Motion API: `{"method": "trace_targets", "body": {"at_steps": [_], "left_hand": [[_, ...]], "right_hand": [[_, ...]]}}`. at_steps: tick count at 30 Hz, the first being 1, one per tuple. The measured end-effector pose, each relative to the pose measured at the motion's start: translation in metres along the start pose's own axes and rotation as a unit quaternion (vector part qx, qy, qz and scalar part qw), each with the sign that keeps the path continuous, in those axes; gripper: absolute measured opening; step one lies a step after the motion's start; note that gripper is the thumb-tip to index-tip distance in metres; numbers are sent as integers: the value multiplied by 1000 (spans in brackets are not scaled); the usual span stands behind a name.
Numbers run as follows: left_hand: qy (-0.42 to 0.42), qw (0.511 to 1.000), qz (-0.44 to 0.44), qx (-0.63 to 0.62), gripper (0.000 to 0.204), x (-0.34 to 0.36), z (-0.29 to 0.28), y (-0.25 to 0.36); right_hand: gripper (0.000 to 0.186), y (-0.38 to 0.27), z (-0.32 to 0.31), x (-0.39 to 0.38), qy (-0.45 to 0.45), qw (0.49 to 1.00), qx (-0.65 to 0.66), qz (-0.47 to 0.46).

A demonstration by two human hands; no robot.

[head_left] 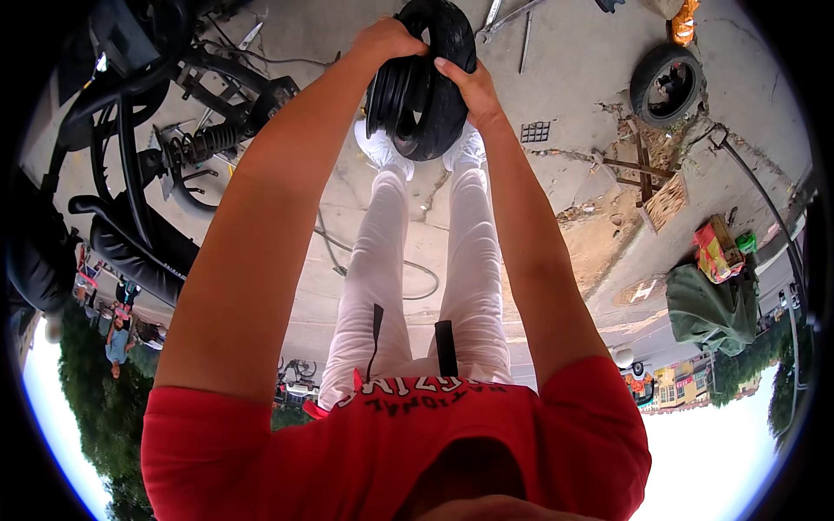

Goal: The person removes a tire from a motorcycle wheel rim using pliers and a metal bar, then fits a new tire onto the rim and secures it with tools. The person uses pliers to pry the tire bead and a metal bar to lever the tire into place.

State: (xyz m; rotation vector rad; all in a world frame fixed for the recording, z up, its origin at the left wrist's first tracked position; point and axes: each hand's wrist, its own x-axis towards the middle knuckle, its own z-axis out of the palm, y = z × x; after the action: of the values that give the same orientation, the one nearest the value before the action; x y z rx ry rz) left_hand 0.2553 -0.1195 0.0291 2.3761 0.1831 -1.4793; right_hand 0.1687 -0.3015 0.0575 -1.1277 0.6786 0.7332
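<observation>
A black tyre [449, 95] stands upright at the top middle, above my white shoes. A dark ribbed wheel rim [393, 97] sits against its left side, partly within it; how far they are joined I cannot make out. My left hand [390, 41] is closed over the top of the rim and tyre, its fingertips partly hidden behind them. My right hand [472, 89] grips the tyre's right side, thumb lying across the tread and the other fingers out of sight behind.
A partly stripped scooter [130, 165] with a coil-spring shock absorber [201, 145] fills the left. Wrenches [493, 24] lie beyond the tyre. To the right are a second tyre [665, 84], a broken wooden frame [658, 187] and a green tarp [711, 306]. A cable [400, 297] curls across the ground.
</observation>
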Motion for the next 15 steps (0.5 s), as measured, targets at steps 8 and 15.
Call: {"method": "trace_targets", "body": {"at_steps": [8,15], "left_hand": [[15,985,51,-163,68,-43,-8,-9],[301,893,180,-280,76,-92,83,-27]], "right_hand": [[60,4,-7,-6,6,999,29,24],[58,1,-18,-6,9,997,70,25]]}}
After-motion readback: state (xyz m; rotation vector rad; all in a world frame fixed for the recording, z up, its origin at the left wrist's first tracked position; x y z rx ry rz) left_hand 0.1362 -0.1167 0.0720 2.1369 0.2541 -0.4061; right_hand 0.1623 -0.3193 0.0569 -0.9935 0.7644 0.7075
